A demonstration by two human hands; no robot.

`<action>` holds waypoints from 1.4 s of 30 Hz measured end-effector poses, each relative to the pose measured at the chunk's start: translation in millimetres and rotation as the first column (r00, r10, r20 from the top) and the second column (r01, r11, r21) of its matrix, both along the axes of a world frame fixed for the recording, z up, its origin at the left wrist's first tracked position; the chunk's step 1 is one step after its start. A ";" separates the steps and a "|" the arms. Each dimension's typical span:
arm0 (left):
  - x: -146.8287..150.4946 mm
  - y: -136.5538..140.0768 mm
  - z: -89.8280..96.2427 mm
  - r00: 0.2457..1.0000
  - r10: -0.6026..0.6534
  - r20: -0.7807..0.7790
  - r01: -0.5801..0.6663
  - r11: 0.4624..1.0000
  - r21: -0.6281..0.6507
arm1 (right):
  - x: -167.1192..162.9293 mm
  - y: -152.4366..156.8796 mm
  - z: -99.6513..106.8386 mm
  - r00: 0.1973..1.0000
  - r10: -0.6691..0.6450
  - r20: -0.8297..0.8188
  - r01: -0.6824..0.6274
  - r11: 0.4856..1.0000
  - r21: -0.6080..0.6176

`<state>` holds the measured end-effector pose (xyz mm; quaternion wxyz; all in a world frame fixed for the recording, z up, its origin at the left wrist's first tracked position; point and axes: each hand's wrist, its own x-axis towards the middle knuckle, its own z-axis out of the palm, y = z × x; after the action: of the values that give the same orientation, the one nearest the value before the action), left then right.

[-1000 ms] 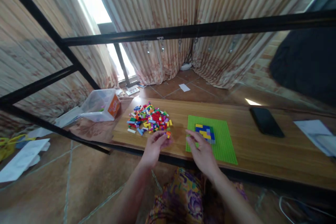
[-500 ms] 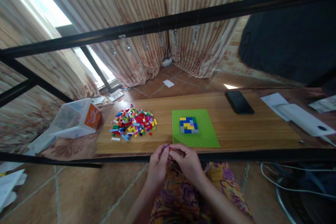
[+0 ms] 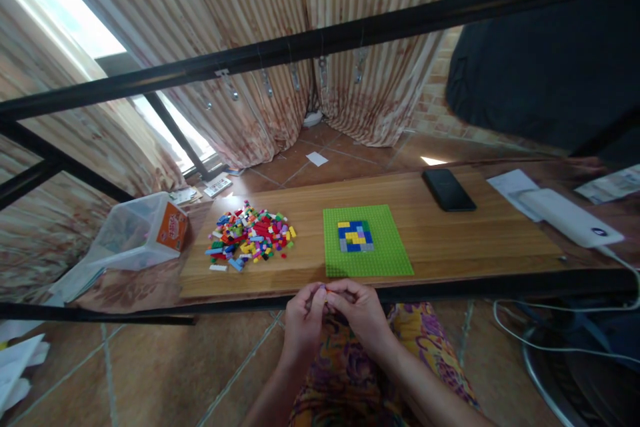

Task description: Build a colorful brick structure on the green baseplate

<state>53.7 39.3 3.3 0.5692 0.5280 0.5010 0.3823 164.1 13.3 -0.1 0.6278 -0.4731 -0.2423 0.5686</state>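
My left hand (image 3: 305,315) and my right hand (image 3: 361,312) meet at the front edge of the board, fingertips pinched together. Between them show tiny bits of toy brick: a purple brick (image 3: 323,287) at the left fingertips and a speck of orange at the right ones. Fingers cover most of both. Just beyond lies a green baseplate (image 3: 390,250) with a flat patch of blue, yellow, grey and green bricks (image 3: 356,236) on it. A heap of loose mixed-colour bricks (image 3: 253,233) spreads on the board to the left.
The wooden board (image 3: 310,240) carries a black phone (image 3: 449,189) at right. A clear plastic box (image 3: 140,227) with an orange label stands left. Farther right are papers (image 3: 513,188) and a white device (image 3: 570,213) with a cable. A black bar (image 3: 280,53) crosses behind.
The view has shifted slightly, so the scene sits a little farther left. My hands stay together with fingertips pinched, and less of the orange piece shows now.
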 end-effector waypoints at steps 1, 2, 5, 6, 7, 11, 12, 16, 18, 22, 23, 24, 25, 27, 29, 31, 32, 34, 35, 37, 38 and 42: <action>1.3 0.2 0.2 1.000 -0.002 -0.002 0.002 1.000 0.005 | 0.5 0.0 -0.6 1.000 -0.007 -0.013 0.007 1.000 -0.002; 2.4 0.4 0.3 1.000 -0.002 -0.001 0.002 1.000 0.009 | 1.2 -0.1 -1.2 1.000 -0.015 -0.025 0.015 1.000 -0.007; 4.6 1.6 0.2 1.000 -0.010 0.011 0.010 1.000 0.008 | 4.3 -0.8 -2.7 0.997 -0.028 -0.067 0.026 0.999 -0.033; 5.1 2.2 0.1 1.000 -0.016 0.011 0.016 1.000 0.007 | 5.7 -1.1 -2.8 0.996 -0.029 -0.082 0.025 0.999 -0.044; 5.5 3.1 0.1 1.000 -0.021 0.011 0.021 1.000 0.003 | 7.2 -1.4 -2.7 0.995 -0.030 -0.098 0.024 0.998 -0.059; 7.0 12.0 0.1 0.999 -0.017 0.046 0.019 0.999 -0.045 | 13.7 -1.6 0.4 0.982 -0.058 -0.180 0.037 0.993 -0.115; 7.0 16.2 0.1 0.998 -0.010 0.061 0.013 0.998 -0.061 | 15.7 -1.7 1.4 0.978 -0.063 -0.196 0.041 0.992 -0.116; 1.0 43.2 -2.6 1.000 -0.003 0.030 0.004 1.000 -0.019 | 27.3 -4.4 3.1 0.982 -0.062 -0.176 0.047 0.995 -0.090; -5.9 61.5 -5.6 0.994 -0.008 -0.112 0.023 0.990 0.137 | 35.0 -6.9 2.1 0.988 -0.078 -0.133 0.068 0.994 -0.082; -19.5 97.0 -13.0 0.833 0.106 -0.542 0.199 0.859 0.472 | 49.8 -11.1 -0.7 0.989 -0.143 -0.032 0.140 0.985 -0.099; -21.6 103.9 -14.6 0.774 0.145 -0.617 0.246 0.828 0.503 | 52.7 -11.7 -1.0 0.988 -0.153 -0.010 0.151 0.983 -0.105; -23.1 109.6 -15.8 0.718 0.181 -0.672 0.285 0.804 0.521 | 55.1 -12.2 -1.3 0.987 -0.159 0.012 0.159 0.981 -0.108; -24.2 114.1 -16.7 0.668 0.215 -0.712 0.315 0.785 0.533 | 57.1 -12.6 -1.6 0.986 -0.162 0.033 0.165 0.980 -0.107; -25.6 120.3 -17.6 0.595 0.267 -0.758 0.361 0.754 0.549 | 60.3 -13.2 -2.6 0.982 -0.170 0.078 0.177 0.979 -0.096; -26.8 123.6 -17.7 0.564 0.301 -0.769 0.380 0.732 0.566 | 63.0 -13.6 -4.7 0.975 -0.185 0.124 0.196 0.978 -0.076; -28.2 125.2 -18.0 0.565 0.326 -0.758 0.375 0.717 0.587 | 65.9 -13.7 -8.2 0.966 -0.201 0.160 0.213 0.975 -0.058; -28.9 125.6 -18.5 0.569 0.338 -0.750 0.365 0.713 0.598 | 67.6 -13.5 -10.1 0.961 -0.209 0.181 0.221 0.974 -0.050; -29.9 125.8 -20.1 0.574 0.363 -0.734 0.341 0.709 0.617 | 71.6 -13.0 -13.6 0.942 -0.222 0.251 0.237 0.971 -0.031; -30.1 125.5 -20.9 0.575 0.371 -0.729 0.334 0.707 0.624 | 73.8 -12.5 -14.8 0.924 -0.226 0.309 0.243 0.970 -0.019; -29.6 124.4 -22.0 0.569 0.391 -0.723 0.331 0.696 0.637 | 78.6 -11.1 -15.3 0.859 -0.224 0.460 0.247 0.969 0.010; -28.7 123.5 -21.8 0.562 0.406 -0.721 0.332 0.687 0.646 | 80.9 -10.1 -14.7 0.813 -0.217 0.541 0.240 0.970 0.028; -18.6 117.1 -15.0 0.516 0.441 -0.734 0.382 0.649 0.658 | 88.8 -1.3 -8.9 0.592 -0.225 0.774 0.178 0.973 0.146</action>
<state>35.1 156.4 -11.7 -0.0402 0.8195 0.5126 0.2530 253.0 11.9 -9.0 0.5307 -0.6812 -0.4524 0.2227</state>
